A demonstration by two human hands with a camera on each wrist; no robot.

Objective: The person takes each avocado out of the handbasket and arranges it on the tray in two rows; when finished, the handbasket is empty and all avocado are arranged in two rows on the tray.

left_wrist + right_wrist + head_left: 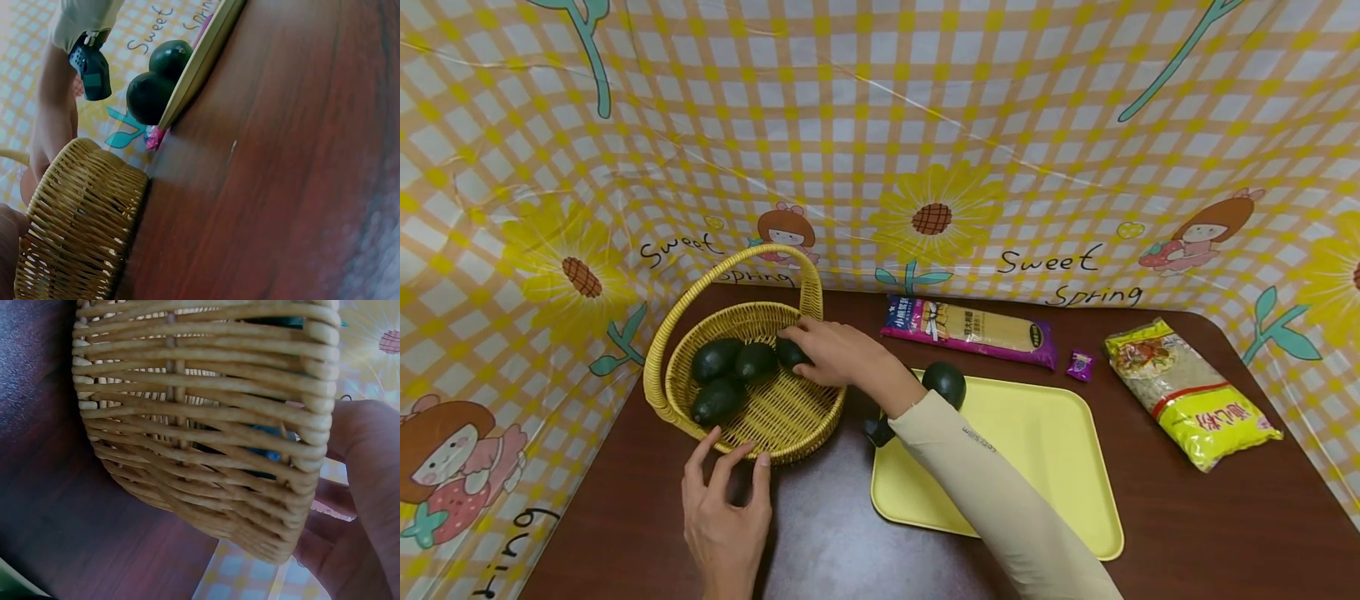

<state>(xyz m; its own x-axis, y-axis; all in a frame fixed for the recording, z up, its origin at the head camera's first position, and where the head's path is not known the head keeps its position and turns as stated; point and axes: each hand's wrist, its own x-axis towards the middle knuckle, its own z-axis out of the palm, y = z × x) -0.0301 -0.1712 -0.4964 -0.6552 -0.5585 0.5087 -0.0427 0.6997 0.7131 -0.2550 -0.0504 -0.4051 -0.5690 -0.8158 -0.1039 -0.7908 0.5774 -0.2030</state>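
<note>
A yellow wicker basket [805,437] stands at the left with several dark green avocados [718,402] inside. Reaching over its right side, my right hand [831,350] grips another avocado [789,353] between thumb and fingers, low inside the rim. The basket's woven wall hides most of that grip in the right wrist view. My left hand [727,508] is at the near rim, its fingers spread and loosely bent, fingertips right at the wicker. On the yellow tray [1045,467] sits an avocado [943,383]; the left wrist view shows a second avocado [150,98] beside it.
Behind the tray lies a purple pack of noodles [973,332], with a small purple packet [1080,365] to its right. A yellow bag of pasta [1191,392] lies at the far right. The basket's tall handle [730,267] arches over its back left. Patterned cloth surrounds the table.
</note>
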